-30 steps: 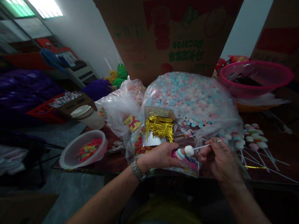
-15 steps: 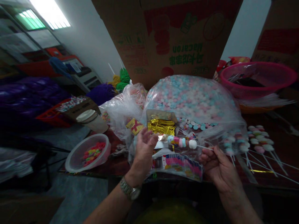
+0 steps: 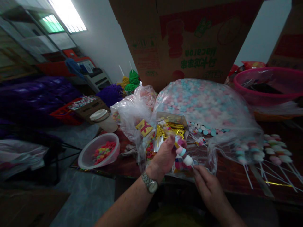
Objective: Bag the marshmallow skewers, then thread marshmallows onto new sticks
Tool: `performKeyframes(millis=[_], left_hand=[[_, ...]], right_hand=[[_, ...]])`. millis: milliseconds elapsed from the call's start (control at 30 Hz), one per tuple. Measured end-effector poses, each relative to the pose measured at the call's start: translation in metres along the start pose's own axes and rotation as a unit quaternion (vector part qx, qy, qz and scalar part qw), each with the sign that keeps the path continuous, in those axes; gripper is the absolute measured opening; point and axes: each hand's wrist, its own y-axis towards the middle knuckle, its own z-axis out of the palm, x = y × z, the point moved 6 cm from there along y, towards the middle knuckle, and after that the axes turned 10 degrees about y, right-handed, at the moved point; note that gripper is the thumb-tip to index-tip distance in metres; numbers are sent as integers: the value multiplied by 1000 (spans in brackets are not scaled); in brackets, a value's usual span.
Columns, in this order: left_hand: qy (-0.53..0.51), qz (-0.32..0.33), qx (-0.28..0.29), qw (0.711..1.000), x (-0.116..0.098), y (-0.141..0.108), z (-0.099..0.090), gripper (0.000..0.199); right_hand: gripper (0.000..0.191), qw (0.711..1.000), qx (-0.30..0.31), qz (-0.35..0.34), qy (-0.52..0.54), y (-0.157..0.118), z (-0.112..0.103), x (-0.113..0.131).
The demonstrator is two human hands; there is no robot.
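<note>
A marshmallow skewer (image 3: 188, 160) with white, blue and pink pieces slants between my hands over the table. Around its upper part my left hand (image 3: 165, 156), with a metal watch at the wrist, is closed; the covered end is partly hidden by the fingers. My right hand (image 3: 209, 186) pinches the white stick below the lowest marshmallow. Behind my left hand lies a box of gold twist ties (image 3: 176, 127). Printed clear bags are partly visible beneath the skewer.
A large clear bag of pastel marshmallows (image 3: 201, 97) fills the back of the table before a cardboard box (image 3: 175, 66). Finished-looking skewers (image 3: 276, 151) lie at right. A bowl of colourful candy (image 3: 82, 160) stands left, a pink basin (image 3: 239, 94) at back right.
The skewer has swung from nearly level to slanting down toward my right hand. My right hand has moved lower and closer to my left. The camera view has shifted left.
</note>
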Motion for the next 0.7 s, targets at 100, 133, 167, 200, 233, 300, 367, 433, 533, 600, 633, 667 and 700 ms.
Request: performKeyframes(millis=[100, 133, 167, 200, 233, 300, 367, 433, 533, 600, 633, 667, 700], left_hand=[[-19, -3, 59, 998, -17, 0, -1, 47], [-18, -3, 68, 998, -21, 1, 0, 43], [-19, -3, 69, 997, -24, 3, 2, 38], [-24, -3, 55, 998, -24, 4, 3, 31], [-34, -7, 28, 999, -23, 6, 3, 24], [-64, -26, -44, 997, -14, 7, 1, 19], [-86, -49, -105, 990, -4, 7, -1, 24], [-93, -67, -131, 985, 5, 5, 0, 25], [-94, -77, -141, 983, 14, 3, 0, 25], [-82, -71, -137, 985, 17, 3, -2, 28], [-73, -67, -129, 987, 18, 3, -2, 29], [-66, -63, -117, 989, 20, 4, -2, 30], [-63, -58, -104, 991, 21, 5, -1, 31]], right_hand=[[33, 988, 70, 96, 100, -3, 10, -5], [34, 983, 86, 113, 120, -4, 13, -4], [34, 981, 97, 117, 124, -5, 14, -3], [34, 984, 98, 105, 108, -4, 14, -2], [33, 991, 87, 75, 73, -3, 11, 0], [28, 998, 23, -34, -52, -1, -1, 6], [23, 966, -48, -161, -199, -3, -12, 13], [23, 916, -79, -250, -305, -8, -14, 15], [22, 876, -90, -310, -357, -13, -10, 15], [22, 888, -101, -308, -327, -13, -10, 17], [22, 906, -97, -290, -293, -12, -10, 17], [21, 931, -82, -254, -249, -10, -10, 17], [21, 958, -61, -202, -195, -7, -10, 14]])
